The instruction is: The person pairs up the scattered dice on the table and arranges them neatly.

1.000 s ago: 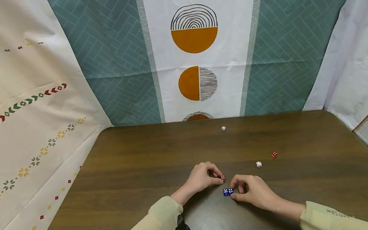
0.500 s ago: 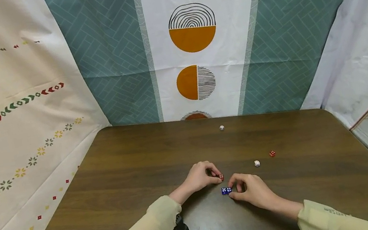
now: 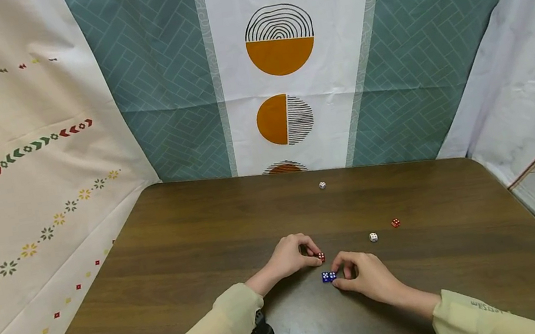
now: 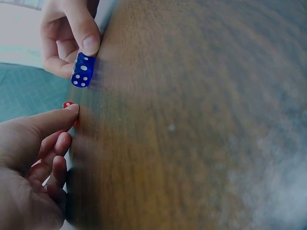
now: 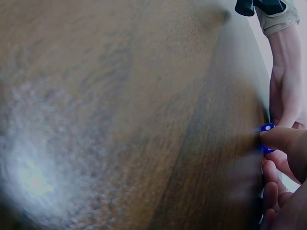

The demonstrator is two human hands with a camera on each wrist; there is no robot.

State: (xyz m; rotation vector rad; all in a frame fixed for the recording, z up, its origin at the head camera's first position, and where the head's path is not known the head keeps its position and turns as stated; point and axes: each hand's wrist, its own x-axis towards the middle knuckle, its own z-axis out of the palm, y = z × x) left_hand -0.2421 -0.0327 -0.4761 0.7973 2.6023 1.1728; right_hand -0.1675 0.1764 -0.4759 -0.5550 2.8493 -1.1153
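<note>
Two blue dice with white pips, a left one (image 3: 325,277) and a right one (image 3: 333,276), sit side by side on the table, faces together. My right hand (image 3: 370,277) pinches the right blue die between thumb and fingertips. Just beyond the pair, my left hand (image 3: 288,256) holds a red die (image 3: 321,256) between its thumb and index finger, close over the table. In the left wrist view, the thumb and fingers cover most of the red die (image 4: 67,104). My right thumb hides part of the blue dice (image 5: 268,127) in the right wrist view.
On the brown wooden table (image 3: 193,234), a white die (image 3: 373,237) and another red die (image 3: 396,223) lie beyond my right hand. A second white die (image 3: 322,185) is near the back edge. Patterned cloths (image 3: 166,77) hang behind and at both sides.
Both hands keep their hold on the dice and stay in place; only the head view has shifted very slightly.
</note>
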